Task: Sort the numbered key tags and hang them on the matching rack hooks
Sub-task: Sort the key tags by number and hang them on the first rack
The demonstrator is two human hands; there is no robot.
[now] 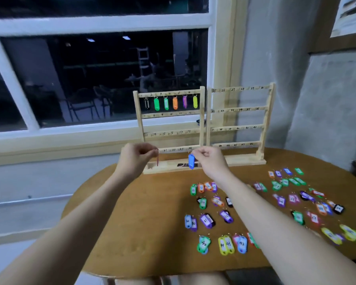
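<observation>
Both hands are raised in front of the left wooden rack (169, 128), which stands at the 12 o'clock edge of the round wooden bench (148, 204). The right hand (209, 159) has a narrow grip, fingers curled, pinching the ring of a blue key tag (191, 161) that hangs straight down in front of the rack's bottom rail. The left hand (135, 157), at 9 o'clock of the right one, also has a narrow grip, its fingertips pinching a thin reddish tag (157, 160) seen edge-on, which dangles just beside the rack's left post; its number cannot be read. On the rack's top rail six tags hang in a row: a black tag (146, 104), a green tag (156, 104), a lighter green tag (166, 103), an orange tag (175, 103), a purple tag (184, 102) and a yellow tag (195, 101). The lower rails carry handwritten numbers. A second wooden rack (239, 120) stands touching the first at its 3 o'clock side, its numbered rails bare. Loose numbered key tags (226, 244) of many colours lie scattered over the bench from 3 to 5 o'clock of the hands, several blurred. Behind the racks is a dark window (103, 77) in a white frame.
</observation>
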